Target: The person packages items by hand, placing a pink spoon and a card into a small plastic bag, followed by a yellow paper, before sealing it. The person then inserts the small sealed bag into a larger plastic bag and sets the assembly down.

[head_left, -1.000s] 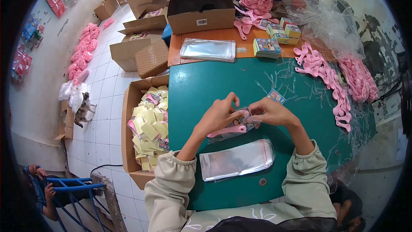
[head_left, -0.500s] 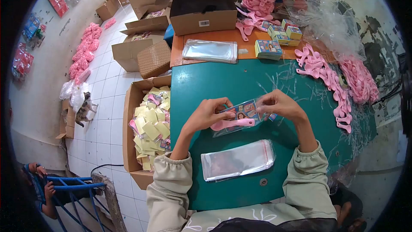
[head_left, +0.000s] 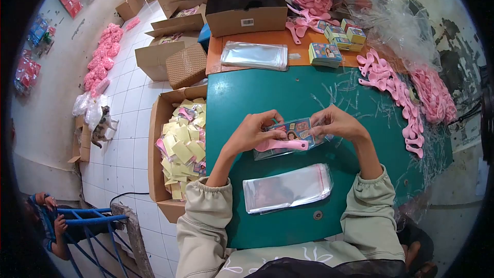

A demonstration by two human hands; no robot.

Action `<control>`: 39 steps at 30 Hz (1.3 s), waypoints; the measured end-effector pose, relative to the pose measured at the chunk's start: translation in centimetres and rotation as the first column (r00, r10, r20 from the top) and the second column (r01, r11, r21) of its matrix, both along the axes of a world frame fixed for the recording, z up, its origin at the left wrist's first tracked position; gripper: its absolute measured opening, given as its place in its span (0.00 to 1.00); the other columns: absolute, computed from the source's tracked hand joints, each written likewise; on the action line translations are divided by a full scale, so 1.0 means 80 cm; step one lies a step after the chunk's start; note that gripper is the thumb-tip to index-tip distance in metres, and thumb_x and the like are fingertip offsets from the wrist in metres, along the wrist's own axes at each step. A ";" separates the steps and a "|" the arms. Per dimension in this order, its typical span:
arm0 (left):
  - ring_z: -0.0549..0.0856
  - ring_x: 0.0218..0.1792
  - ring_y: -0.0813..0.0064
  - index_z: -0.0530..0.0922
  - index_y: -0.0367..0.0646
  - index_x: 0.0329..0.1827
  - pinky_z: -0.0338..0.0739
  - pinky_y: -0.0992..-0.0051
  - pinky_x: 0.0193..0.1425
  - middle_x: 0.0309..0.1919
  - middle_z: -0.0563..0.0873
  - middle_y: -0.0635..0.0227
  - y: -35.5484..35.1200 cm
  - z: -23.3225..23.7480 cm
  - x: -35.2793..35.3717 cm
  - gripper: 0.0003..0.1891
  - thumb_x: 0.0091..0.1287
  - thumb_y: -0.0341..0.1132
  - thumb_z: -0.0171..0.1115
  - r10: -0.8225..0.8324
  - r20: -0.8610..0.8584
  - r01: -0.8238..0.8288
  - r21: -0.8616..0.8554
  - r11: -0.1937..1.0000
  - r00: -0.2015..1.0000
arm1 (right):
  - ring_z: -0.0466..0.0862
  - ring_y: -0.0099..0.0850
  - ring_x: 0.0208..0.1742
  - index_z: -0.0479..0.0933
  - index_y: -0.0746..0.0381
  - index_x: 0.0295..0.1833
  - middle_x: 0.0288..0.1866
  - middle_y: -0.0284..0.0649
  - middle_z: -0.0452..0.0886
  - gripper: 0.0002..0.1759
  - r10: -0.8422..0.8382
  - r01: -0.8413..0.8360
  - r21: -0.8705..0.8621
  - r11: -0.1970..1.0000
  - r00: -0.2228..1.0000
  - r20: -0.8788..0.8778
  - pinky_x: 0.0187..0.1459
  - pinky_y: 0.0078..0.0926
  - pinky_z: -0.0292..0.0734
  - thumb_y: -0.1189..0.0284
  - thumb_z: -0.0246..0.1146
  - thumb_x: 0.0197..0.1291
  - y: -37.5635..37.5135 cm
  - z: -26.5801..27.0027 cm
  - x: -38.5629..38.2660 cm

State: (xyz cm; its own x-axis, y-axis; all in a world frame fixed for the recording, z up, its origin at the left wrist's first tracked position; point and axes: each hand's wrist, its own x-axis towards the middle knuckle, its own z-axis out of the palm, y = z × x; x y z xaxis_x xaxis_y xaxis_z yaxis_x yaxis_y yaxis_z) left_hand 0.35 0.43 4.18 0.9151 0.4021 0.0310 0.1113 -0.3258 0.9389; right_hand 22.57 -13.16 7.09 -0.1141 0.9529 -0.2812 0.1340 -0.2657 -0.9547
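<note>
Above the green table my left hand (head_left: 252,133) is closed on the left part of a clear plastic bag (head_left: 272,153). A pink spoon (head_left: 288,144) and a printed card (head_left: 301,126) with a picture of a person lie in or against the bag; the film makes it hard to tell. At the bag's right end my right hand (head_left: 338,124) pinches the edge with thumb and fingers. Nearer my body, a stack of clear bags (head_left: 287,189) lies flat on the table.
A cardboard box (head_left: 157,149) of packed cards and spoons stands left of the table (head_left: 231,92). Pink spoons (head_left: 393,92) and plastic strips lie at right. Card stacks (head_left: 325,55), more clear bags (head_left: 254,55) and an open carton (head_left: 248,7) sit behind. A cat (head_left: 104,126) stands on the floor.
The bag with the card and spoon lies slightly flatter and lower toward the table. My right hand has shifted a little along its right end. The view has tilted slightly.
</note>
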 end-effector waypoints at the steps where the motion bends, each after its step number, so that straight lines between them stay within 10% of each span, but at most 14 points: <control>1: 0.78 0.23 0.82 0.76 0.39 0.38 0.71 0.78 0.26 0.24 0.85 0.64 0.001 -0.003 0.001 0.14 0.56 0.37 0.69 -0.010 0.001 0.010 0.002 1.000 1.000 | 0.79 0.19 0.31 0.80 0.70 0.40 0.31 0.34 0.81 0.12 0.011 -0.011 0.008 1.000 1.000 0.027 0.32 0.18 0.79 0.73 0.68 0.52 0.001 0.003 -0.002; 8: 0.78 0.24 0.82 0.76 0.39 0.40 0.71 0.80 0.27 0.24 0.85 0.64 -0.003 -0.010 0.004 0.16 0.55 0.39 0.70 0.025 0.040 -0.026 0.027 0.999 0.999 | 0.72 0.14 0.22 0.79 0.65 0.28 0.21 0.29 0.77 0.08 -0.087 0.082 0.049 0.995 0.987 0.134 0.21 0.14 0.61 0.73 0.70 0.48 0.005 -0.003 -0.024; 19: 0.82 0.29 0.77 0.72 0.40 0.49 0.76 0.78 0.31 0.32 0.85 0.60 -0.006 -0.023 0.007 0.19 0.59 0.38 0.67 0.121 0.215 -0.095 -0.126 0.987 0.969 | 0.77 0.18 0.26 0.78 0.67 0.30 0.25 0.32 0.79 0.05 -0.203 0.200 0.072 0.977 0.978 0.036 0.28 0.18 0.71 0.78 0.67 0.51 0.006 0.002 -0.023; 22: 0.82 0.41 0.75 0.67 0.38 0.56 0.78 0.76 0.42 0.44 0.82 0.58 -0.004 -0.024 0.004 0.20 0.64 0.36 0.62 0.318 0.272 -0.379 0.209 0.902 0.908 | 0.78 0.22 0.27 0.79 0.67 0.33 0.26 0.34 0.80 0.05 -0.360 0.286 0.295 0.912 0.902 0.237 0.30 0.22 0.73 0.77 0.67 0.51 0.008 0.000 -0.023; 26: 0.83 0.44 0.69 0.56 0.38 0.66 0.80 0.72 0.46 0.43 0.81 0.58 -0.017 -0.017 -0.001 0.26 0.70 0.39 0.54 0.303 -0.047 -0.288 -0.470 0.834 0.952 | 0.81 0.33 0.33 0.79 0.66 0.37 0.31 0.41 0.81 0.09 -0.544 0.069 0.706 0.705 0.692 0.475 0.38 0.28 0.75 0.72 0.67 0.51 0.011 0.008 -0.047; 28: 0.83 0.44 0.68 0.50 0.39 0.69 0.80 0.72 0.46 0.43 0.81 0.57 -0.024 -0.016 -0.009 0.29 0.72 0.39 0.51 0.118 -0.036 -0.091 -0.861 0.500 0.992 | 0.79 0.42 0.43 0.77 0.65 0.48 0.47 0.47 0.79 0.18 -0.216 -0.123 0.499 0.858 0.795 0.567 0.47 0.34 0.74 0.67 0.65 0.54 0.005 0.011 -0.056; 39: 0.84 0.45 0.70 0.49 0.44 0.71 0.82 0.74 0.46 0.46 0.82 0.54 -0.043 -0.031 -0.019 0.30 0.69 0.25 0.51 0.152 -0.084 -0.172 -0.605 0.777 0.985 | 0.68 0.43 0.65 0.74 0.62 0.53 0.62 0.47 0.70 0.17 -0.369 -0.250 0.558 0.791 0.533 0.761 0.63 0.42 0.62 0.73 0.61 0.57 0.020 -0.056 -0.050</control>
